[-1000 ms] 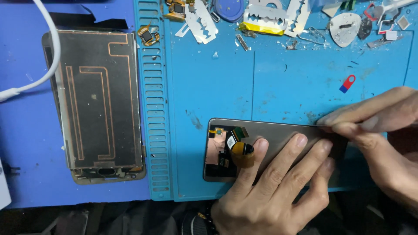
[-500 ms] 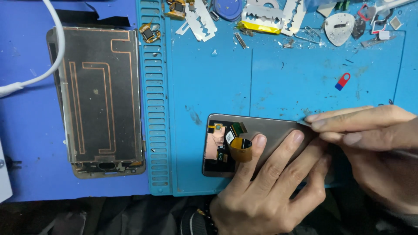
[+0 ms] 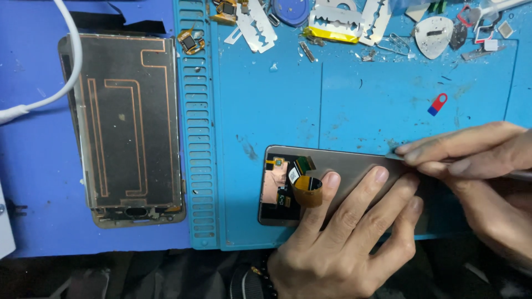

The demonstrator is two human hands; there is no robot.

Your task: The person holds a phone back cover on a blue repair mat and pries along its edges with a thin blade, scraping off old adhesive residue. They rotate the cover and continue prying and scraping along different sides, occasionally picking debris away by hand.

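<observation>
Phone screen panel (image 3: 354, 169) is lying face down on the blue mat (image 3: 266, 99), orange flex cable (image 3: 306, 191) curling up. Left hand (image 3: 343, 243) is pressing it, fingers spread. Right hand (image 3: 476, 166) is pinching a thin metal tool (image 3: 521, 175) at its edge. Yellow packet (image 3: 327, 35) is lying under razor blades (image 3: 338, 16).

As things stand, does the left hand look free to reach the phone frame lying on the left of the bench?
Probably not without letting go: the left hand is pressed flat on the screen panel, steadying it while the right hand works a thin tool along its edge. The way to the phone frame itself looks clear.
</observation>
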